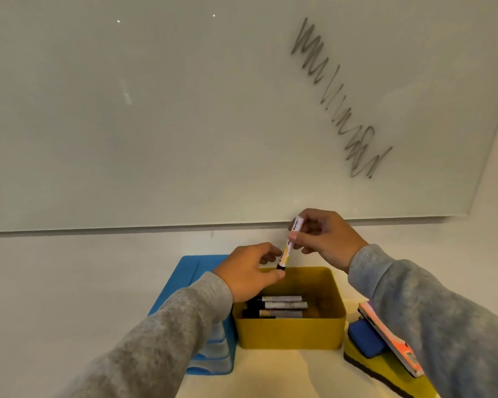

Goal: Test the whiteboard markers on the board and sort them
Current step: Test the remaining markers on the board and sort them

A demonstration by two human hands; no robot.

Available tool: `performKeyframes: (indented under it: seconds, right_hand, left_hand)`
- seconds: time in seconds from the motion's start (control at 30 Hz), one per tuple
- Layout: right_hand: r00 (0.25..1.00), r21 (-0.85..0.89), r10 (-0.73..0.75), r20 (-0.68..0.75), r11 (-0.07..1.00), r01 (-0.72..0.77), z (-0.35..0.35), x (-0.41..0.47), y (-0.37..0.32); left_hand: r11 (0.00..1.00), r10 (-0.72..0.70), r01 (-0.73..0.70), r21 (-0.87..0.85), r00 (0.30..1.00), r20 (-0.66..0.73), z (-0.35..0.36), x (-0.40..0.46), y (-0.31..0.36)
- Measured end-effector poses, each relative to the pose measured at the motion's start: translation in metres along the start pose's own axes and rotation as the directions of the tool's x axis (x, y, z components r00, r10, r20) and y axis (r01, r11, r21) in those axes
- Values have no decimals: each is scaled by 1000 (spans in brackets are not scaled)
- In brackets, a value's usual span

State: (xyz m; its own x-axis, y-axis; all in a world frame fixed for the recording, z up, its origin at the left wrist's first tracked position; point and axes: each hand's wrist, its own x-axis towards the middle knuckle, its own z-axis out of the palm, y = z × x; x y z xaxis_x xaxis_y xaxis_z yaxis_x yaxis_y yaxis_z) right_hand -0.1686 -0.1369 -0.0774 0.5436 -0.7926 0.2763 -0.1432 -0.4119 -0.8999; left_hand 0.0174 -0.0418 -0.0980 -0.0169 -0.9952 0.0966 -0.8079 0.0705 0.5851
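Observation:
My right hand [327, 238] pinches the white barrel of a whiteboard marker [291, 242], held nearly upright above the yellow box [291, 331]. My left hand [249, 272] pinches the black cap at the marker's lower end. Three more markers [282, 306] lie side by side inside the yellow box. The whiteboard [156, 110] fills the wall ahead and carries a faint grey scribble [337, 101] at the upper right.
A blue tray [193, 271] sits left of the yellow box, partly under my left sleeve. At the right lie a blue eraser [365, 338] on a yellow pad [362, 361] and a pink-orange flat item [391, 337]. The board's lower edge runs just above my hands.

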Motion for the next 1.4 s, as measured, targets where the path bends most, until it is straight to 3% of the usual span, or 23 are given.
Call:
performKeyframes:
  seconds: [0.2, 0.33, 0.47, 0.63, 0.8, 0.87, 0.93, 1.1, 1.27, 1.4]
  right_hand:
    - [988, 314, 84, -133, 949, -38, -13, -18, -10]
    - [982, 532, 136, -127, 846, -48, -10, -32, -15]
    - [991, 532, 90, -101, 847, -23, -9, -38, -26]
    - [958, 471, -66, -280, 860, 197, -23, -27, -67]
    - [854, 242, -290, -432, 875, 420, -41, -2, -129]
    - [801, 66, -390, -453, 882, 467, -46, 9, -150]
    - [740, -99, -477, -474, 864, 494, -49, 19, -165]
    - [568, -358, -664, -485, 744, 564, -58, 46, -188]
    - [447, -585, -815, -369, 577, 570, -62, 71, -200]
    - [419, -670, -858, -298, 501, 549, -60, 82, -197]
  left_hand:
    - [998, 34, -41, -55, 991, -127, 1, -5, 13]
    - [991, 128, -131, 1, 965, -227, -4, -8, 30]
    - [942, 288, -230, 244, 927, -239, -17, -8, 50]
    - [856, 467, -315, 411, 812, -350, -66, 5, 73]
    - [745, 613, -197, 638, 580, -537, -135, 27, 107]
    - [726, 611, -93, 681, 541, -578, -156, 37, 116]
    - [723, 579, -8, 691, 552, -600, -170, 46, 120]
    - [717, 454, 128, 686, 661, -598, -174, 65, 113]
    - [674, 487, 162, 721, 636, -599, -170, 73, 103]
    - [656, 527, 159, 738, 604, -599, -170, 77, 96]
